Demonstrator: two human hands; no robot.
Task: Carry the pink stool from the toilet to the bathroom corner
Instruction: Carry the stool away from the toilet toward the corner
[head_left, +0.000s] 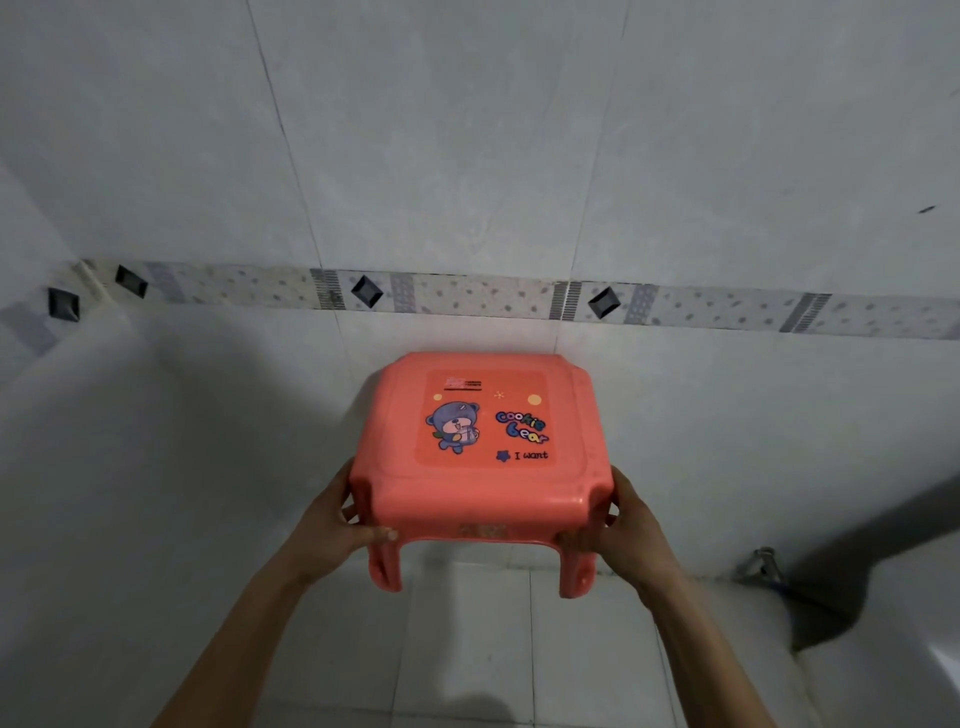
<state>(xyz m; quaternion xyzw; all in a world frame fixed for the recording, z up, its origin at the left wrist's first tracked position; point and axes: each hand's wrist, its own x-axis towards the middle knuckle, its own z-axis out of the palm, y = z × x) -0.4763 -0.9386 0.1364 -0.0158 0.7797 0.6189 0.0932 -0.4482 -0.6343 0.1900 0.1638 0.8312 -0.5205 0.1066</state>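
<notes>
The pink stool (483, 499) is a low plastic one with a cartoon bear sticker on its seat. It hangs upright in the air above the tiled floor, close to the wall. My left hand (332, 525) grips its near left corner, fingers wrapped under the rim. My right hand (618, 535) grips the near right corner the same way. Its two near legs show below my hands; the far legs are hidden behind the seat.
A pale tiled wall (467, 156) with a patterned border strip (467, 293) stands straight ahead. A wall corner (88, 270) lies at the far left. At the lower right are a metal tap (758, 566) and a white fixture (893, 639). Light floor tiles (467, 649) lie below.
</notes>
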